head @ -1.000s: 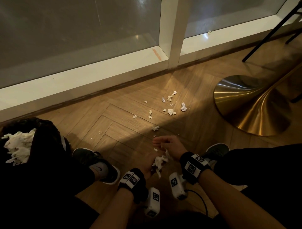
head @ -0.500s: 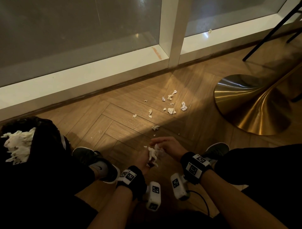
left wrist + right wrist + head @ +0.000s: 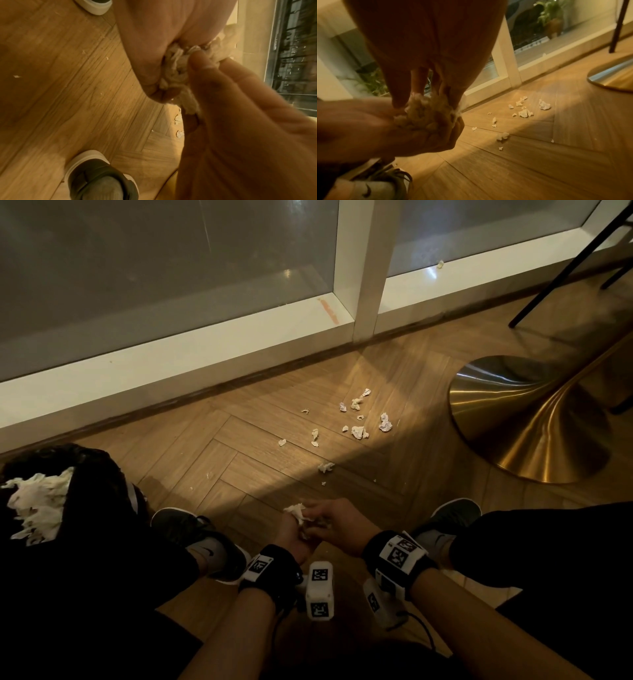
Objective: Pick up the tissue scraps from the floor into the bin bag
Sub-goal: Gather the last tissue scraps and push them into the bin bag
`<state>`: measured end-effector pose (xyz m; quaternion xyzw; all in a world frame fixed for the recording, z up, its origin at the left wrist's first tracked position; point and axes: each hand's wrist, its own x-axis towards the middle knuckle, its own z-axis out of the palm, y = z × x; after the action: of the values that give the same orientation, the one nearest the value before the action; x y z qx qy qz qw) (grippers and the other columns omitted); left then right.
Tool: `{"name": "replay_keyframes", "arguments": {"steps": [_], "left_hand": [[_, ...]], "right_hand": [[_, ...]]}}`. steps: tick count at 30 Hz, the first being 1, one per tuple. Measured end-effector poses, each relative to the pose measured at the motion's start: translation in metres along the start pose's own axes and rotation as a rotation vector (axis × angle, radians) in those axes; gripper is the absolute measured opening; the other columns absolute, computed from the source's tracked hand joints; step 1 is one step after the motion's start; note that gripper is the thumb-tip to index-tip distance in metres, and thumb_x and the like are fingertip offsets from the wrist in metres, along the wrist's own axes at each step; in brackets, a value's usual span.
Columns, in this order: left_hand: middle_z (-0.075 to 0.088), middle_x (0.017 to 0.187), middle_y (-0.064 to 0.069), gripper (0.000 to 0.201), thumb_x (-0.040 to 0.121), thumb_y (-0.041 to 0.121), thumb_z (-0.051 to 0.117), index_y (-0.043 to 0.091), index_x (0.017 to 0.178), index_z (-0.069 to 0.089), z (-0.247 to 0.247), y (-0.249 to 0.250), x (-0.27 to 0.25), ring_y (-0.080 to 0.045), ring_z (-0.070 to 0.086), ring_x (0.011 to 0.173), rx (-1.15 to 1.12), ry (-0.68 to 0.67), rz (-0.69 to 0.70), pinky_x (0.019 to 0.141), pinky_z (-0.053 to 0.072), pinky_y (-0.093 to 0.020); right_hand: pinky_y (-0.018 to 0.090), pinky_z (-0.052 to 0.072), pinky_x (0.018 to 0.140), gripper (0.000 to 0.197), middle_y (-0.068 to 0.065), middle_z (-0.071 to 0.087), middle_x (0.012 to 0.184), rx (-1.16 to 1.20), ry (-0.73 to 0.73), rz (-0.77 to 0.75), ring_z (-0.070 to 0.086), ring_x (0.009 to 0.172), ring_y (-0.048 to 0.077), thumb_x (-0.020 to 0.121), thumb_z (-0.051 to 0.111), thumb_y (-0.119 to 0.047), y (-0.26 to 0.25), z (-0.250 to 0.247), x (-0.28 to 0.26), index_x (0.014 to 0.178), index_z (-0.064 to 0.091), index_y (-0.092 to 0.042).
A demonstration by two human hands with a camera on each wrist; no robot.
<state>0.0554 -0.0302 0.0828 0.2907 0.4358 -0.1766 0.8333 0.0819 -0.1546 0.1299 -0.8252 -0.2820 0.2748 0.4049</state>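
A crumpled tissue wad [image 3: 297,511] sits in my left hand [image 3: 291,534], which cups and grips it low over the floor between my feet. My right hand [image 3: 329,518] meets it from the right, fingertips pinching into the same wad. The left wrist view shows the wad [image 3: 176,67] squeezed between both hands. From the right wrist, the wad [image 3: 419,115] lies in the left palm [image 3: 385,132] under the right fingers [image 3: 428,47]. Several loose tissue scraps [image 3: 358,432] lie ahead on the floor, the closest scrap [image 3: 325,466] just beyond my hands. The black bin bag [image 3: 85,474] stands at left, tissue inside.
A gold table base [image 3: 534,422] stands on the floor at right, with a black chair leg [image 3: 565,268] behind it. The white window sill [image 3: 171,371] runs along the far side, one scrap [image 3: 440,263] on it. My shoes [image 3: 198,529] flank the hands.
The left hand has lifted the wad up and slightly left. The right hand has closed in onto it, so both hands now hold the wad together.
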Motion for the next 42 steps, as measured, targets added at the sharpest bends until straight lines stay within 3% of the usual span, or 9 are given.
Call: {"name": "replay_keyframes", "arguments": {"steps": [6,9,16,21,24,30,35,39,42], "left_hand": [[0.053,0.082,-0.012,0.035,0.102,0.006,0.022,0.009,0.084,0.052,0.007,0.002,-0.004,-0.007,0.066,0.066,-0.033,-0.094,-0.026,0.06,0.051,-0.02],[0.064,0.091,-0.018,0.041,0.102,0.031,0.031,0.003,0.097,0.06,0.011,0.001,-0.007,-0.019,0.066,0.085,0.016,-0.05,0.039,0.081,0.048,-0.03],[0.072,0.081,-0.007,0.051,0.099,0.05,0.032,0.01,0.108,0.062,0.004,-0.001,0.001,-0.02,0.064,0.084,0.128,0.015,0.09,0.074,0.049,-0.029],[0.07,0.062,-0.004,0.045,0.098,0.047,0.038,0.01,0.087,0.061,0.002,0.003,0.0,-0.014,0.067,0.058,0.08,0.028,0.071,0.053,0.052,-0.022],[0.066,0.058,-0.004,0.04,0.098,0.043,0.041,0.011,0.082,0.059,0.003,0.007,-0.002,-0.012,0.064,0.052,0.092,0.024,0.015,0.047,0.048,-0.021],[0.065,0.069,-0.008,0.03,0.1,0.027,0.04,0.012,0.083,0.059,0.003,0.004,-0.005,-0.014,0.067,0.056,0.144,-0.036,-0.077,0.045,0.05,-0.021],[0.06,0.125,-0.022,0.059,0.095,0.054,0.039,0.006,0.124,0.058,0.012,-0.002,-0.014,-0.031,0.059,0.117,0.164,-0.073,0.006,0.102,0.044,-0.042],[0.067,0.086,-0.017,0.041,0.095,0.039,0.05,0.001,0.101,0.064,0.015,-0.013,-0.005,-0.026,0.066,0.077,0.331,0.064,0.221,0.053,0.052,-0.027],[0.066,0.078,-0.013,0.034,0.094,0.036,0.053,0.004,0.095,0.067,0.013,-0.011,-0.004,-0.023,0.064,0.071,0.35,0.102,0.217,0.047,0.047,-0.026]], "right_hand": [[0.035,0.049,0.091,0.011,0.003,0.068,0.108,-0.074,0.14,-0.139,0.062,0.102,0.013,0.087,0.062,-0.009,0.007,0.008,-0.001,0.082,0.071,-0.007],[0.041,0.039,0.104,0.014,-0.001,0.067,0.089,-0.216,0.209,-0.166,0.061,0.082,0.016,0.088,0.058,-0.01,0.011,0.013,0.0,0.079,0.069,-0.014],[0.047,0.0,0.118,0.037,-0.008,0.057,0.133,-0.425,0.136,-0.186,0.029,0.139,0.014,0.097,0.034,-0.035,0.012,0.023,-0.001,0.097,0.069,-0.023],[0.042,0.023,0.113,0.016,-0.007,0.064,0.118,-0.299,0.217,-0.222,0.052,0.114,0.013,0.09,0.056,-0.027,0.011,0.014,0.001,0.094,0.072,-0.024],[0.035,0.049,0.087,0.015,-0.002,0.061,0.112,-0.189,0.209,-0.257,0.059,0.097,0.011,0.087,0.064,-0.019,0.014,0.018,0.002,0.099,0.072,-0.017],[0.04,0.048,0.078,0.01,-0.002,0.064,0.101,-0.306,0.197,-0.281,0.059,0.095,0.015,0.08,0.069,-0.016,0.014,0.015,0.003,0.089,0.072,-0.017],[0.031,0.023,0.076,0.006,-0.01,0.064,0.083,-0.451,0.317,-0.157,0.037,0.088,0.011,0.078,0.07,-0.023,0.019,0.006,0.002,0.081,0.073,-0.026],[0.031,0.028,0.075,0.007,-0.012,0.063,0.088,-0.421,0.313,-0.126,0.043,0.086,0.016,0.079,0.066,-0.018,0.011,0.006,0.001,0.075,0.068,-0.024],[0.036,0.039,0.081,0.005,-0.006,0.058,0.106,-0.432,0.259,-0.144,0.045,0.098,0.018,0.081,0.064,-0.023,0.01,0.008,0.001,0.082,0.07,-0.023]]}}
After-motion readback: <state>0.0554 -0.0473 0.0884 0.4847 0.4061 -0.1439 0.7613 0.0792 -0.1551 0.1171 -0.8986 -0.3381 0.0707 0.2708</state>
